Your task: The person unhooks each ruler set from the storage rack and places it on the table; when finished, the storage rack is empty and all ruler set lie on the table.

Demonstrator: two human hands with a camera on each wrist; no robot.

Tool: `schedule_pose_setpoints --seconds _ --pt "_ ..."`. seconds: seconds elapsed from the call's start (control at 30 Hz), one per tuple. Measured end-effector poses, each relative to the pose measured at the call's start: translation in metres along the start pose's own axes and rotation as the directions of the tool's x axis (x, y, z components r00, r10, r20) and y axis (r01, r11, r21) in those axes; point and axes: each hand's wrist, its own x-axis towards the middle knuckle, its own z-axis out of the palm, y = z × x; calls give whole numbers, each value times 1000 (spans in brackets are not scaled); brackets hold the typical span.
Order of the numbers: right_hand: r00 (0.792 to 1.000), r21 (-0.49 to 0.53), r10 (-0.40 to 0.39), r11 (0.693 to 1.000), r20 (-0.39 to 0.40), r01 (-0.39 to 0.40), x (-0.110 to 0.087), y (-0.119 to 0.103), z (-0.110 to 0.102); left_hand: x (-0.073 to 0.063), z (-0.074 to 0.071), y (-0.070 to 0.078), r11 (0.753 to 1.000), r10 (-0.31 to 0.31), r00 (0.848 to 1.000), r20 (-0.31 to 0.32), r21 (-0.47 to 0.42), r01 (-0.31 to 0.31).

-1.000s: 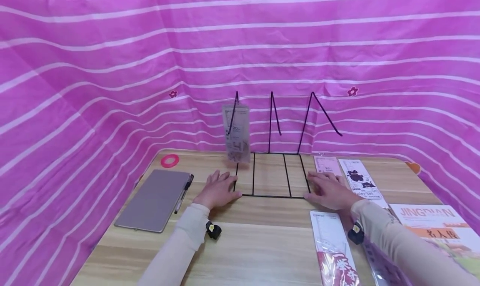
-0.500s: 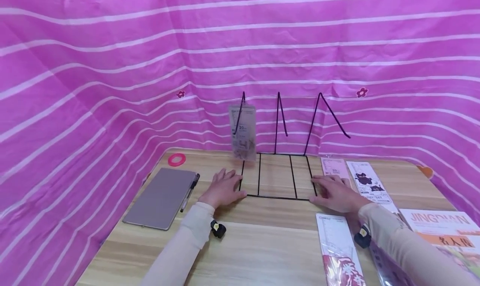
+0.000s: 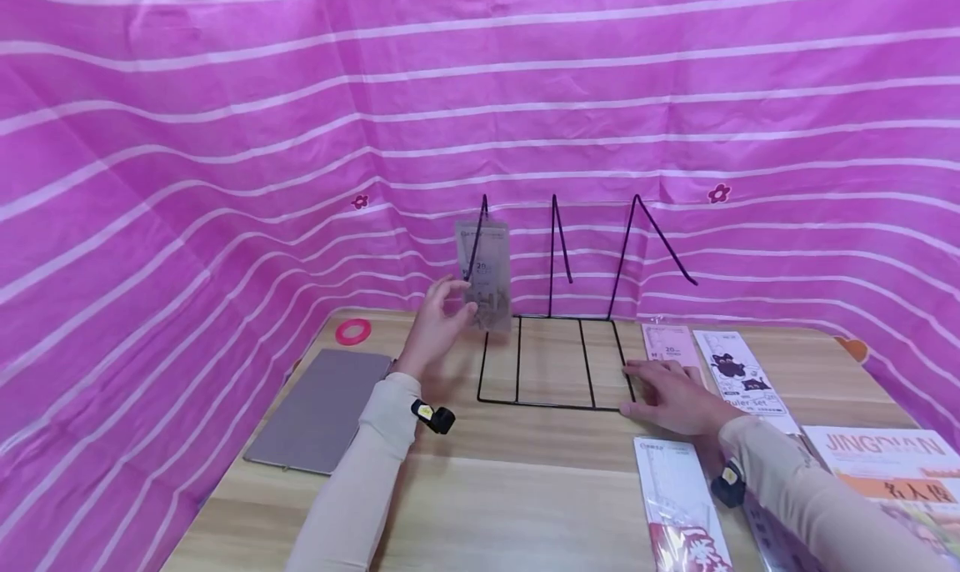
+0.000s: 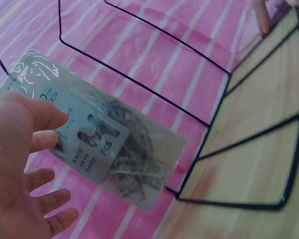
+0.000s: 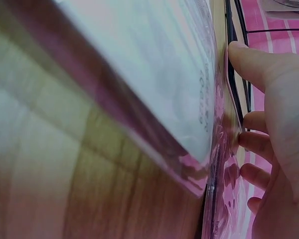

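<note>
A black wire rack (image 3: pixel 550 405) stands at the back of the table, with upright prongs and a flat base. From its left prong hangs a clear packet (image 3: pixel 491 293) printed with "20", a grey shape inside. My left hand (image 3: pixel 438 326) is raised beside the packet's left edge, fingers loosely bent. In the left wrist view the thumb and fingers of that hand (image 4: pixel 20 159) lie in front of the packet (image 4: pixel 109 144); whether they touch it I cannot tell. At the base's right side my right hand (image 3: pixel 675 397) rests with fingertips at the wire, over the lower part of a pink packet (image 3: pixel 666 341).
Right of the rack lie a cat-printed ruler set (image 3: pixel 738 376), a white and red packet (image 3: pixel 675 480), a purple packet (image 3: pixel 765 526) partly under the right arm, and a book (image 3: pixel 877 455). On the left are a grey notebook (image 3: pixel 315 413) and a pink ring (image 3: pixel 352 332).
My left hand has left the rack's base and risen to the hanging packet. The right hand stays at the base. The pen beside the notebook is now hidden by the left arm.
</note>
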Motion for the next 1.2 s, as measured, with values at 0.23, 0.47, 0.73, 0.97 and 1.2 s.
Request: schedule_pose_setpoints --seconds 0.23,0.47,0.73,0.97,1.2 --pt "1000 4 -15 1000 -3 15 -1 3 0 8 9 5 996 14 998 -57 -87 -19" --pt "1000 21 7 1000 0 -7 0 2 -1 8 11 13 984 91 992 -91 -145 -104" --pt "1000 29 3 1000 1 -3 -1 3 3 1 13 17 982 162 982 -100 -77 -170" --pt "1000 28 -4 1000 -9 4 -4 5 4 -28 -1 32 991 130 991 -2 -27 -130" --pt "1000 36 4 999 3 -5 -1 8 4 -82 -26 45 996 91 992 83 -31 -89"
